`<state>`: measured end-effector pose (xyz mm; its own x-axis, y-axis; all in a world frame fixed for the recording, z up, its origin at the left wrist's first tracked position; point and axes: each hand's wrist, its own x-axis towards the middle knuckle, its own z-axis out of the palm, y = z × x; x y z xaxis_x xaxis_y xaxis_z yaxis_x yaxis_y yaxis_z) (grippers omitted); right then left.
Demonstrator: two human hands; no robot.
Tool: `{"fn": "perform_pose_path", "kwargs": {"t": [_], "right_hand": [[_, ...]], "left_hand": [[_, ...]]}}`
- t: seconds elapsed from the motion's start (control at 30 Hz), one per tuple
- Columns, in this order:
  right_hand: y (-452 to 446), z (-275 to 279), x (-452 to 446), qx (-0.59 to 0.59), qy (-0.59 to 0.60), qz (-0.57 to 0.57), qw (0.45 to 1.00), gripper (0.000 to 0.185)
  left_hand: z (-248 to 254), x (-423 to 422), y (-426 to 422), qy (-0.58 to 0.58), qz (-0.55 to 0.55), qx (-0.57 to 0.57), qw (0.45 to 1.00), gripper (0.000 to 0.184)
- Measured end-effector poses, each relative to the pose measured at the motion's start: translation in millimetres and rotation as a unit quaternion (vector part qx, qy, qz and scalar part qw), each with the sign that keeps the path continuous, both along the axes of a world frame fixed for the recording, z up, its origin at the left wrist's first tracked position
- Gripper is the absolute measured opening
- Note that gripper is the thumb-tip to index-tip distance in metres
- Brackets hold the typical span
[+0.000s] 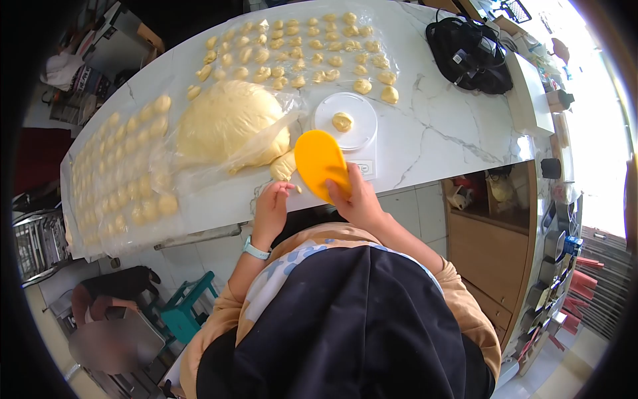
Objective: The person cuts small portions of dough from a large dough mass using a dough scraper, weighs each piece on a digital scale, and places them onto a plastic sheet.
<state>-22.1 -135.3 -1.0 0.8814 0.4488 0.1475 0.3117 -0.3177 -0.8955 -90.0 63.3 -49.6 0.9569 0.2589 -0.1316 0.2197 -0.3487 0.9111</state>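
Note:
My right hand (359, 199) grips a yellow dough scraper (321, 163), thumb on its face, just in front of the white kitchen scale (363, 169). A small dough ball (342, 122) rests on the scale's round plate. My left hand (271, 207) is at the table edge, its fingers drawn together with a small bit of dough (298, 189) at the tips. Just beyond those fingers lies a cut dough strip (284, 166). It adjoins the large dough mass (229, 123), which is partly under clear plastic. The scraper's lower end is partly hidden by my fingers.
Rows of dough balls (296, 53) cover the table's far side. More dough balls under plastic (123, 166) lie at the left. A black bag (468, 54) sits at the far right. Below left are a green stool (189, 309) and another person (109, 319).

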Motion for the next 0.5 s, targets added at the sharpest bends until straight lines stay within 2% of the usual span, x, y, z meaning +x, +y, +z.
{"fn": "perform_pose_path", "kwargs": {"t": [0.1,0.2,0.37,0.5], "right_hand": [[-11,-3,3,0.022,-0.058,-0.06,0.996,0.036],[-27,0,3,0.02,-0.051,-0.109,0.993,0.034],[-49,3,5,0.02,-0.063,-0.179,0.982,0.031],[-61,7,10,0.029,-0.053,-0.216,0.975,0.031]], "left_hand": [[1,8,-9,-0.058,-0.034,0.104,0.992,0.009],[7,8,-14,-0.004,-0.045,0.143,0.989,0.012],[24,26,-23,-0.026,-0.06,0.076,0.995,0.013],[54,75,-36,-0.068,-0.063,-0.005,0.996,0.013]]}}
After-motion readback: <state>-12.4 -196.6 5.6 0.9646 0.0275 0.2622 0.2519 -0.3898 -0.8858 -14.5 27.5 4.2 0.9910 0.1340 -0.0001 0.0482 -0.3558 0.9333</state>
